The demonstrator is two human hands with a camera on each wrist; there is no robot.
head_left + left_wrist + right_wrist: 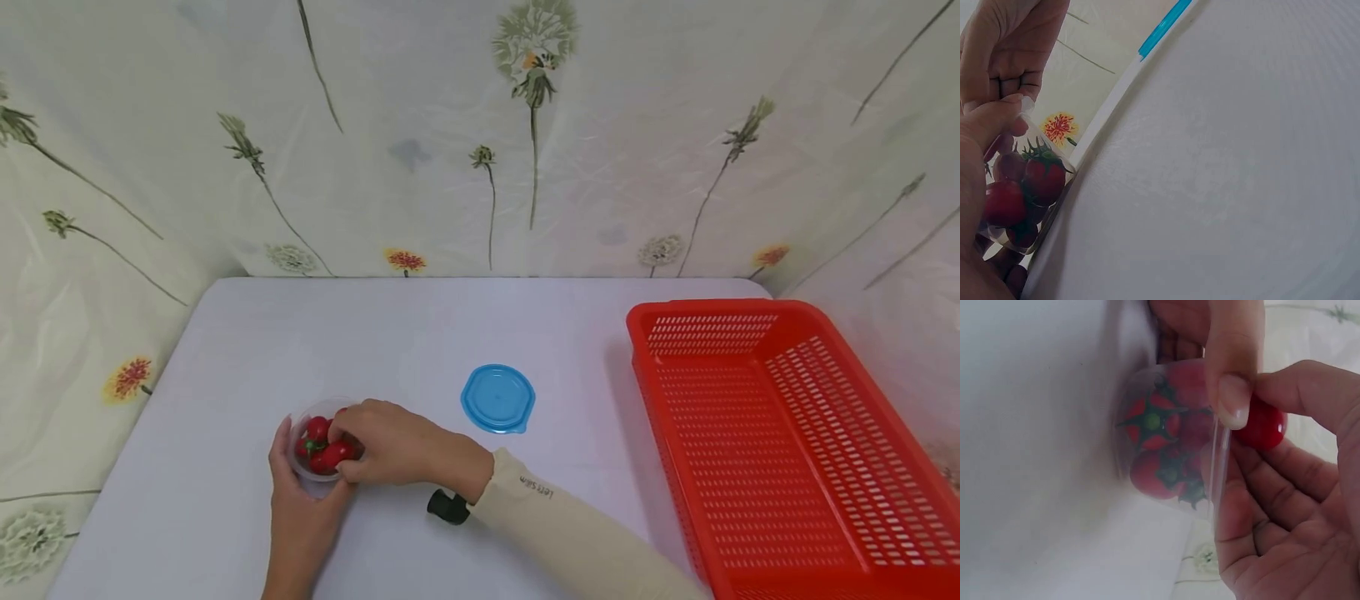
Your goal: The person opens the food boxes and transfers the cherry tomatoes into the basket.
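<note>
Item: clear tub (1219,474), round, open at the mouth, on the left part of the white table (420,333), well in from the left edge and short of the far one.
Contents: small red tomatoes (1154,478), green tops attached, filling it near the rim.
Left hand (306,508): curled round the tub from the near side, its thumb on the rim.
Right hand (390,442): fingers narrow, pinching one tomato (1265,428) at the rim. That tomato sits right under the fingertips — the right hand reaches it from the tub's right side, with the left thumb just beside. Roundish; I can make out no long axis.
Obstruction: the right hand covers part of the mouth — what lies beneath is hidden.
Also present: blue lid (498,398), flat, mid-table, apart from the tub and beyond the right forearm; red basket (723,306), along the right edge, near the far right corner; black band (448,507), at the right cuff.
</note>
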